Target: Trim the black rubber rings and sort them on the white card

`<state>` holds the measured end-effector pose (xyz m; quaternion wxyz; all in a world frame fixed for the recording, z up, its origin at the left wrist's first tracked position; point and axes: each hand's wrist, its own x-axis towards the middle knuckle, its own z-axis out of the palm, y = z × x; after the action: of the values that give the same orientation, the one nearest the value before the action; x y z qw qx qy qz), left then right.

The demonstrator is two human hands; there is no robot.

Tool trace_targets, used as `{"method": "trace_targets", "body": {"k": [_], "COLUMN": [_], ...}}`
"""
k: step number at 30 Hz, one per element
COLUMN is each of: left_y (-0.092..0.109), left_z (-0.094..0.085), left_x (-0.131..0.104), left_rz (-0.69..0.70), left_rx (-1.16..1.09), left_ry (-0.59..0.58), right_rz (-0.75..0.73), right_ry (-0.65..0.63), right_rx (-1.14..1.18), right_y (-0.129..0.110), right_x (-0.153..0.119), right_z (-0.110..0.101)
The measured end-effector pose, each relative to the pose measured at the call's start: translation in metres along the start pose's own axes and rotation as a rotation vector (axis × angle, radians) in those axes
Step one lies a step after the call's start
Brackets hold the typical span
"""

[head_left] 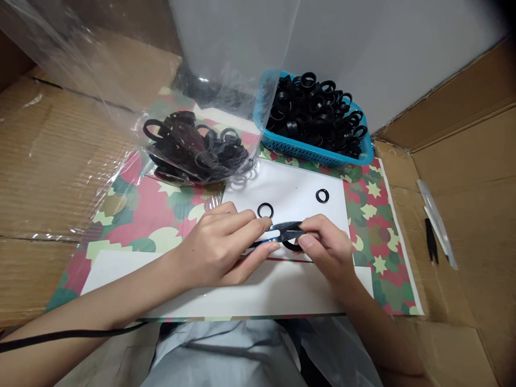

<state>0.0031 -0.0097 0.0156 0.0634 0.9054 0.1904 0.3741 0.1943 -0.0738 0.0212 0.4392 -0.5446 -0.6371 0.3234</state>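
1. While brown cardboard (475, 156) is on both sides, white paper (282, 180) lies on the colorful desk (381, 234).
2. Two loose rings (328, 196) lie on the paper; one blue basket (314, 155) and one clear bag (226, 48) hold too many to count.
3. The left hand (226, 242) curls around one pair of snips (285, 235); the right hand (332, 244) pinches one black ring (292, 247) at their front end.

Left fingers (250, 231), right fingers (319, 224) in pinches
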Motion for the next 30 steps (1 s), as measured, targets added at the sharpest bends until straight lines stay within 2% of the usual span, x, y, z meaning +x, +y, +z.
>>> {"method": "trace_targets", "body": {"k": [5,13,21,30], "left_y": [-0.0001,0.0012,-0.0002,-0.0006], "left_z": [0.0007,0.0004,-0.0005,-0.0011], "left_x": [-0.0009,-0.0003,-0.0015,-0.0022], "left_rz": [0.027,0.042,0.044,0.031], "left_rx": [0.002,0.013,0.011,-0.009], "left_ry": [0.015,0.005,-0.011,-0.024], "right_rz": [0.242,0.347,0.317,0.228], "right_ry": [-0.087,-0.140,-0.202,-0.214], "right_rx": [0.327,0.500,0.480,0.465], "right_y": [0.0027,0.0068,0.0074,0.0056], "right_x": [-0.0042,-0.0056,-0.0062,-0.0056], "right_z": [-0.0023,-0.0022,-0.0033,-0.0018]}}
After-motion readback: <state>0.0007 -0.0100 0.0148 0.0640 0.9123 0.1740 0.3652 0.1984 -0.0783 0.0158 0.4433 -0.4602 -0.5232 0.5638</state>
